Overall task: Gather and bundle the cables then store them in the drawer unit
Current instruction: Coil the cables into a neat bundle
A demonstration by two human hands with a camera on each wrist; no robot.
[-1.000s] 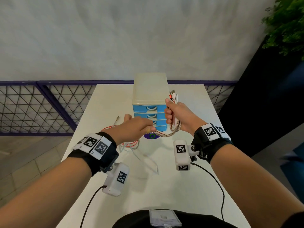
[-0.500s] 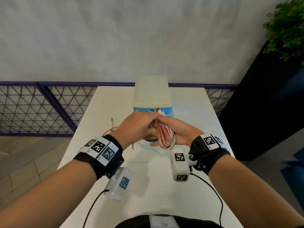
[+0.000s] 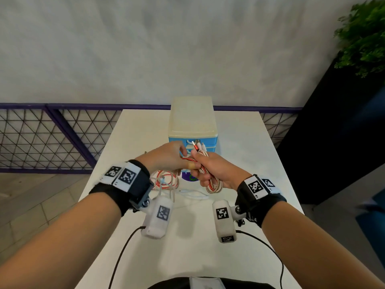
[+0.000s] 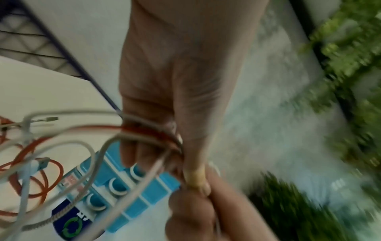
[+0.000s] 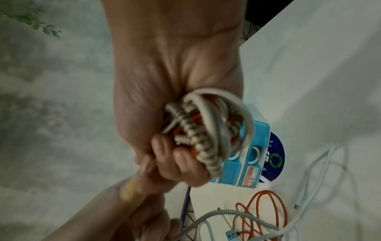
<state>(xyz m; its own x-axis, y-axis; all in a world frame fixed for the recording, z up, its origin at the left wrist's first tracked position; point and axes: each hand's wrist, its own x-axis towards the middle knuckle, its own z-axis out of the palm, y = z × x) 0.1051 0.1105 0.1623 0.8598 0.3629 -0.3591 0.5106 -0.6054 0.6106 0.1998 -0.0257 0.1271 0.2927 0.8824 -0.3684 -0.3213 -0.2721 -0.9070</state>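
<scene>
- White table (image 3: 239, 130): carries everything; both hands hover above its middle, nearer the person than the drawer unit.
- Drawer unit (image 3: 192, 119): stands directly beyond the two hands, blue drawer fronts facing the person. All visible drawers look closed. The right hand sits just in front of those fronts and level with them; the left hand is a little further left of the unit.
- Loose cables (image 3: 166, 182): red, white and braided strands hang from the left hand and trail down to the table below and behind it, on the person's side of the unit. Judgement: this slack is the part not yet bundled.
- Bundle (image 3: 212, 184): folded loops gripped in the right hand, long axis roughly upright, connector ends poking up above the fist toward the drawer fronts, a loop hanging out below the fist.
- Right hand (image 3: 216, 170): fingers curled tightly round the bundle; the right wrist view shows several loops packed in the fist.
- Left hand (image 3: 166, 159): touching the right hand at the thumb side, fingers curled over strands that run from the bundle across the palm and down.
- Judgement on the next move: the slack lies below and left of the right fist, so the left hand is the nearer one to feed it in; the right hand is nearer the drawers.
</scene>
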